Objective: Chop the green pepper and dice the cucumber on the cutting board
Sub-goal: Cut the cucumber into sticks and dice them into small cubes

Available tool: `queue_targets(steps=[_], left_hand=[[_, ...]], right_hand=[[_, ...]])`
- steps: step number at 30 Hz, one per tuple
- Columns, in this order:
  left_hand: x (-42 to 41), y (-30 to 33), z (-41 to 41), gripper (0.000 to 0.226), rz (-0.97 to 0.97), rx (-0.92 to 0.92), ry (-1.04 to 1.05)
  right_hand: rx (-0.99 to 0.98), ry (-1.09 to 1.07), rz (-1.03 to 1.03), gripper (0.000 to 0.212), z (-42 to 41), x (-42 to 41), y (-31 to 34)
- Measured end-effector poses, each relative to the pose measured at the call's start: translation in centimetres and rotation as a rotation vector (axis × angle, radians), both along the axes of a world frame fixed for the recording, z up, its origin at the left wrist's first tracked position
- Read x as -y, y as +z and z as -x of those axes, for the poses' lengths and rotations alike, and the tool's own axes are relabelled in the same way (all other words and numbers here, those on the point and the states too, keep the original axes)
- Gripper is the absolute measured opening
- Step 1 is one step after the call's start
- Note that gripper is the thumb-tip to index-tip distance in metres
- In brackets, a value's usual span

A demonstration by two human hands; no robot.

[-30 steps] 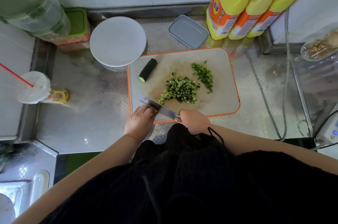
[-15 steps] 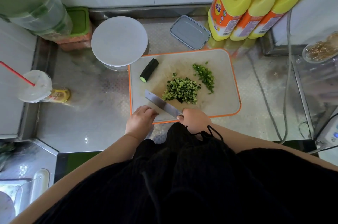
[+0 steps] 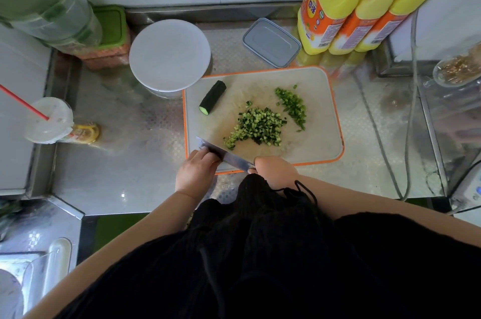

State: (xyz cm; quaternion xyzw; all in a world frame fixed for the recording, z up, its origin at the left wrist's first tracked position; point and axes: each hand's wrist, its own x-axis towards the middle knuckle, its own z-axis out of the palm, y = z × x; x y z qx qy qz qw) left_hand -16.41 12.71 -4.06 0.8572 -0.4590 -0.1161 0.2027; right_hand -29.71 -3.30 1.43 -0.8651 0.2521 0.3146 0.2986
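My right hand [image 3: 276,171] grips the knife [image 3: 223,154], left hand [image 3: 196,173] fingers pressing its blade, while the uncut cucumber piece [image 3: 213,97] lies diagonally upper left, nearer my left.

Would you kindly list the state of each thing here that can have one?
cucumber piece: uncut, lying on the cutting board
diced cucumber: heaped mid-board
chopped pepper: small pile, far right
knife: blade low at the board's near edge
right hand: grips the handle
left hand: fingers on the blade
grey box: lidded
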Motion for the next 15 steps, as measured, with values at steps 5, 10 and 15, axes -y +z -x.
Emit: queue_targets(steps=[5, 10, 15], left_hand=[[0.16, 0.01, 0.00, 0.038, -0.010, 0.014, -0.015], [0.08, -0.05, 0.08, 0.026, -0.026, 0.006, 0.021], [-0.55, 0.17, 0.11, 0.005, -0.017, -0.024, 0.047]], right_hand=[[-0.048, -0.045, 0.016, 0.032, -0.35, -0.14, -0.54], [0.008, -0.229, 0.046, 0.033, 0.13, 0.53, -0.35], [0.036, -0.140, 0.031, 0.029, 0.22, 0.46, 0.16]])
